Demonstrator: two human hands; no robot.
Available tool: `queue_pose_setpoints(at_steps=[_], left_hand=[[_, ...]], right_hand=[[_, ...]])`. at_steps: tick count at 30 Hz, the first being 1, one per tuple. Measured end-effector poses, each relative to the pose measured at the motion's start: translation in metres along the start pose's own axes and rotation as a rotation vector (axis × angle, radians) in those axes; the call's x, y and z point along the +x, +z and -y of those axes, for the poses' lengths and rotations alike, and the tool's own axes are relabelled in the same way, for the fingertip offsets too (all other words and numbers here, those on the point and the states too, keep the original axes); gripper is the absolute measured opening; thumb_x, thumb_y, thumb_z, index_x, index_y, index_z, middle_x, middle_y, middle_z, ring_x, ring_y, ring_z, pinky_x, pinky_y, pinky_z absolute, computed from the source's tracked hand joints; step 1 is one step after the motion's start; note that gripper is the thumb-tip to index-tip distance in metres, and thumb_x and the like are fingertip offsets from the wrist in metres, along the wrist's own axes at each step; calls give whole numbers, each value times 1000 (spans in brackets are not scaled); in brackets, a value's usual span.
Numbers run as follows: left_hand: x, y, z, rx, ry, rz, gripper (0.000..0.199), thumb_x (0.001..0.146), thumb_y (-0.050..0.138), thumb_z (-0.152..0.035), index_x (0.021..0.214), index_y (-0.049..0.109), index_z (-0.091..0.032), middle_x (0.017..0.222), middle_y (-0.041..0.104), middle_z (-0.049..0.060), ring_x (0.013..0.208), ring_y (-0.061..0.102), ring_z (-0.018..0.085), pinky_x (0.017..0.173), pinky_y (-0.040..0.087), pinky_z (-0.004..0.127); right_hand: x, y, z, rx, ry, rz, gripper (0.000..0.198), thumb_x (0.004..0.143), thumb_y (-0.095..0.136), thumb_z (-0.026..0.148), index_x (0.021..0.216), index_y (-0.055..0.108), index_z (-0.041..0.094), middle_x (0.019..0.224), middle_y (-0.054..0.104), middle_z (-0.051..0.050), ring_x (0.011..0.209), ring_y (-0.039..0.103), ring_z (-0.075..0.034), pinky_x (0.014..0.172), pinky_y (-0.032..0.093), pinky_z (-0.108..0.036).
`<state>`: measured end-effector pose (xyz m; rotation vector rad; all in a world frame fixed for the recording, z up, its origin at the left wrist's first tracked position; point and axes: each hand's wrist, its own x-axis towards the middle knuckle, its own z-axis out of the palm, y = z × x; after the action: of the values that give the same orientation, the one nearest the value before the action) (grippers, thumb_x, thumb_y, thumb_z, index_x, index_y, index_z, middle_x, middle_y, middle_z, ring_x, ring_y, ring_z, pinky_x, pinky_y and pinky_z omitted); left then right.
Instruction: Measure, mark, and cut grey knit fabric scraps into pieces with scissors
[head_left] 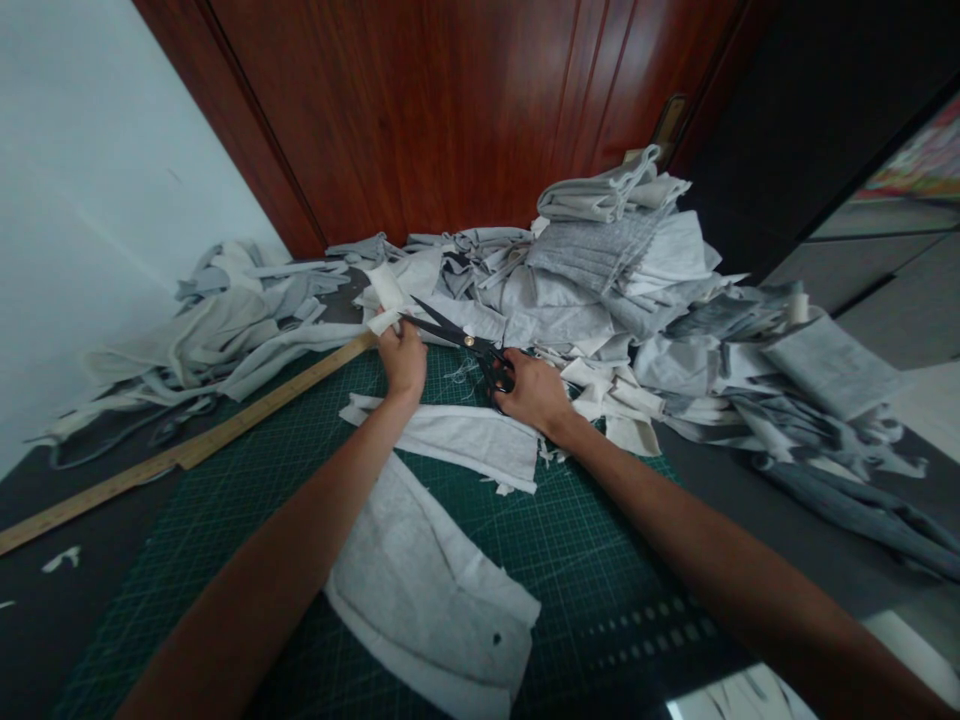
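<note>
My right hand (529,388) grips the handles of black scissors (469,341), whose blades stand apart and point left. Between the fingers of my left hand (403,355) is a strip of cream fabric (385,288), close to the blade tips; whether the blades touch it I cannot tell. Below my hands a narrow light grey fabric piece (469,440) lies across the green cutting mat (600,560). Nearer to me is a larger grey fabric piece (435,575) with a small dark hole, partly hidden by my left forearm.
A wooden ruler (247,425) lies diagonally at the left. Heaped fabric (187,335) rests against the wall. A tall stack of folded grey cloth (600,250) stands at the back right before a reddish wooden door (420,110). Cream scraps (619,400) lie beside my right wrist.
</note>
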<state>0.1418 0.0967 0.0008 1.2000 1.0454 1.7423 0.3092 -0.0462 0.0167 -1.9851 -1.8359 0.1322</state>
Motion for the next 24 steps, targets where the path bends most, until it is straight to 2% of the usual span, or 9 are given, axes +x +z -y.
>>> queue_pose_setpoints(at_steps=[5, 9, 12, 17, 24], left_hand=[[3, -1, 5, -11, -5, -12, 5, 91, 53, -18, 95, 53, -22, 67, 44, -8, 47, 43, 7, 42, 35, 15], [3, -2, 7, -12, 7, 0, 6, 90, 56, -19, 95, 55, -22, 68, 44, -7, 49, 44, 8, 42, 35, 15], [4, -2, 7, -12, -7, -21, 3, 92, 56, -23, 94, 56, -21, 67, 43, -7, 49, 43, 8, 42, 35, 16], [8, -3, 7, -16, -37, -44, 16, 97, 52, -34, 92, 58, -20, 68, 44, -5, 48, 42, 8, 41, 34, 17], [6, -5, 9, 3, -15, -22, 11, 96, 52, -27, 88, 57, -21, 67, 46, -5, 49, 45, 9, 43, 37, 18]], right_hand=[[0, 0, 0, -7, -4, 0, 32, 85, 64, 29, 115, 67, 20, 102, 80, -10, 97, 75, -30, 78, 52, -34], [0, -1, 2, -21, 2, 7, 31, 86, 64, 30, 116, 67, 20, 104, 80, -10, 97, 75, -30, 80, 52, -35], [0, -2, 3, -28, 10, 17, 31, 87, 63, 30, 116, 67, 20, 104, 80, -10, 97, 75, -30, 80, 52, -35], [-1, -3, 3, -42, 0, 28, 33, 86, 63, 30, 117, 67, 20, 104, 80, -9, 96, 75, -29, 79, 52, -34], [-2, -2, 2, -26, -2, 12, 34, 87, 63, 31, 118, 68, 19, 106, 80, -10, 95, 75, -29, 79, 52, -35]])
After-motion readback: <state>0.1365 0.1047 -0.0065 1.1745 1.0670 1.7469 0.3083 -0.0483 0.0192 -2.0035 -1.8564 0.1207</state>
